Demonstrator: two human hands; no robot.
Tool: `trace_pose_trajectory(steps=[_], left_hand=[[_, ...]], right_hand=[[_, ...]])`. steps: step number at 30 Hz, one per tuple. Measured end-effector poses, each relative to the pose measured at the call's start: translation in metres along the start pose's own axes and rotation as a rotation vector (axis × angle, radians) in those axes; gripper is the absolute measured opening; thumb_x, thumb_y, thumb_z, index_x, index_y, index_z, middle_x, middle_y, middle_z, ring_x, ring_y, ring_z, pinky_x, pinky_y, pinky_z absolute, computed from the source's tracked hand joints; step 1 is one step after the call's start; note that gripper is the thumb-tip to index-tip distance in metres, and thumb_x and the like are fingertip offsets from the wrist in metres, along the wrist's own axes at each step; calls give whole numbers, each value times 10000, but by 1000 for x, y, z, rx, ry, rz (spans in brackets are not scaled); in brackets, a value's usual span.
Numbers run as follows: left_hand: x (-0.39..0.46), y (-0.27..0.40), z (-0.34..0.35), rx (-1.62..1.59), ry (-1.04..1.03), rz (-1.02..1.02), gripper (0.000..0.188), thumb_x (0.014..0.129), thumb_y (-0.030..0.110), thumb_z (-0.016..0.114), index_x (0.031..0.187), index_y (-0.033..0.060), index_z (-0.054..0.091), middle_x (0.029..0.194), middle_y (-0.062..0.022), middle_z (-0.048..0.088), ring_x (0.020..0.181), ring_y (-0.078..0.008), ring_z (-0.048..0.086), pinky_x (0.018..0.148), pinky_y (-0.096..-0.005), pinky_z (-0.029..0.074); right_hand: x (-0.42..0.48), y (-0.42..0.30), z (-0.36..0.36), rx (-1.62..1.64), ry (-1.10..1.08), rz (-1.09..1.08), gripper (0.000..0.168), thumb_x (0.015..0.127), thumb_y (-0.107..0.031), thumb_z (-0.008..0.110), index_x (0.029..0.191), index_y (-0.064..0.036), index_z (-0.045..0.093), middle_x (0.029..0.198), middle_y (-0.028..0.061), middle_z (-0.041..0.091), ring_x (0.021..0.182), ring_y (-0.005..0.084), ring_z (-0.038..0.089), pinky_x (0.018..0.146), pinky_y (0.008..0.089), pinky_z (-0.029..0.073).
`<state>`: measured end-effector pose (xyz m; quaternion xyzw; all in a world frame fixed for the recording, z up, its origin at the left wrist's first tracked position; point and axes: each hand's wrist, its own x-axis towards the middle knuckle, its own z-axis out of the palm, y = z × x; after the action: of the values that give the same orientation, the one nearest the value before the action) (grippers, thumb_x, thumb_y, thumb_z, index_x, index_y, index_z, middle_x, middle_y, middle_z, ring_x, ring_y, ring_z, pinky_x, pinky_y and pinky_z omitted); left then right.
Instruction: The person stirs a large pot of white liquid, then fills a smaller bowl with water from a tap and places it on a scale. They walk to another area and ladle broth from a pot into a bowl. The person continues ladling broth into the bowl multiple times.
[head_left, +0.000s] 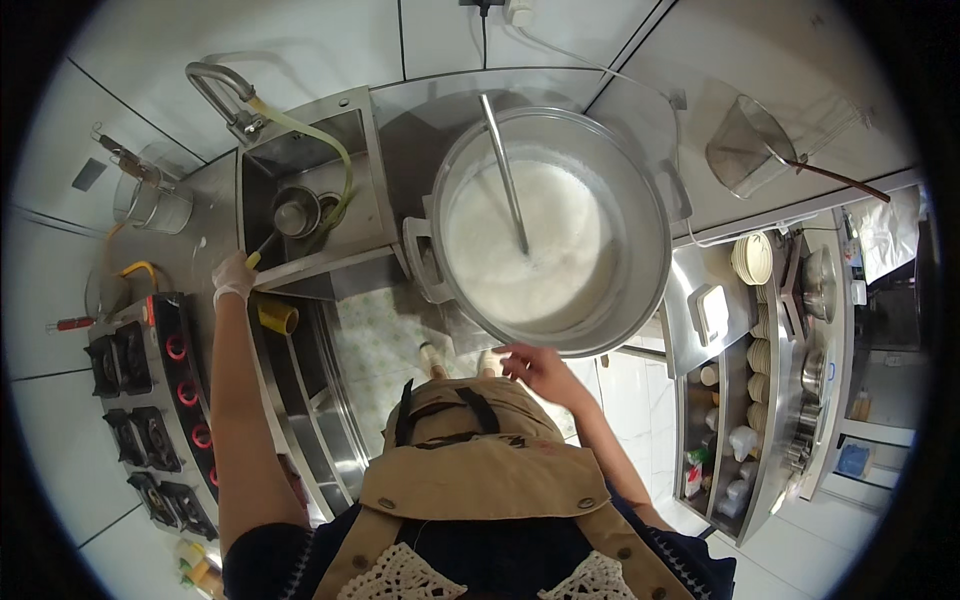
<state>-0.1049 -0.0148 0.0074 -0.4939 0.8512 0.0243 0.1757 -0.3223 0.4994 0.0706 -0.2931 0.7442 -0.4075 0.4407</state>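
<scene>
My left hand (234, 277), in a thin translucent glove, is closed around the yellow-tipped handle of a metal ladle (294, 213), whose bowl lies inside the steel sink (375, 187). A yellow-green hose (341, 150) runs from the faucet (225, 82) down into the basin beside the ladle. My bare right hand (536, 371) is near my apron, just below the rim of a large metal pot (660, 247), with its fingers loosely bent and nothing seen in them. White liquid (525, 277) partly fills the pot, and a metal rod (504, 169) stands slanted in it.
A gas stove (161, 397) with several burners is at left, below a clear container (169, 206) of utensils. On the right wall hangs a mesh strainer (742, 150). Shelves with stacked bowls (759, 360) and a steel counter (686, 307) stand at right. A yellow container (277, 315) sits below the sink.
</scene>
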Motion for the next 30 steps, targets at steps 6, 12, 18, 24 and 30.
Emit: trace_pose_trajectory(steps=[6, 12, 18, 24, 30], left_hand=[[6, -15, 11, 154, -64, 45, 300, 811, 317, 653, 1047, 139, 601, 986, -73, 662, 939, -274, 632, 772, -404, 491], [-3, -33, 37, -62, 31, -14, 280, 831, 295, 603, 1065, 142, 597, 970, -101, 662, 931, -311, 624, 767, -420, 490], [-3, -25, 42, -24, 38, -61, 221, 817, 242, 581, 976, 88, 593, 894, -139, 660, 890, -331, 628, 757, -417, 494], [24, -27, 43, -360, -45, 1, 294, 788, 288, 625, 930, 31, 603, 872, -189, 649, 866, -336, 629, 732, -413, 486], [46, -22, 60, -1115, -352, -191, 387, 761, 350, 667, 870, -15, 602, 773, -141, 638, 733, -270, 628, 661, -341, 496]], right_hand=[[135, -12, -47, -514, 161, -123, 177, 864, -168, 575, 1011, -85, 627, 818, 88, 654, 769, 218, 634, 671, 343, 493], [293, -10, -85, -1595, 116, -478, 224, 756, -123, 593, 976, -82, 611, 976, 72, 610, 1081, 238, 530, 889, 360, 430], [346, 23, -120, -2375, 90, -450, 228, 797, -200, 562, 958, -104, 691, 985, 78, 636, 1107, 254, 501, 1033, 472, 277], [286, 52, -202, -2032, -125, 852, 312, 593, -128, 781, 897, -142, 709, 869, 38, 662, 854, 217, 589, 722, 475, 442], [69, 72, -261, -592, -616, 1101, 177, 750, -265, 732, 781, -105, 665, 638, -2, 546, 521, 97, 486, 473, 260, 409]])
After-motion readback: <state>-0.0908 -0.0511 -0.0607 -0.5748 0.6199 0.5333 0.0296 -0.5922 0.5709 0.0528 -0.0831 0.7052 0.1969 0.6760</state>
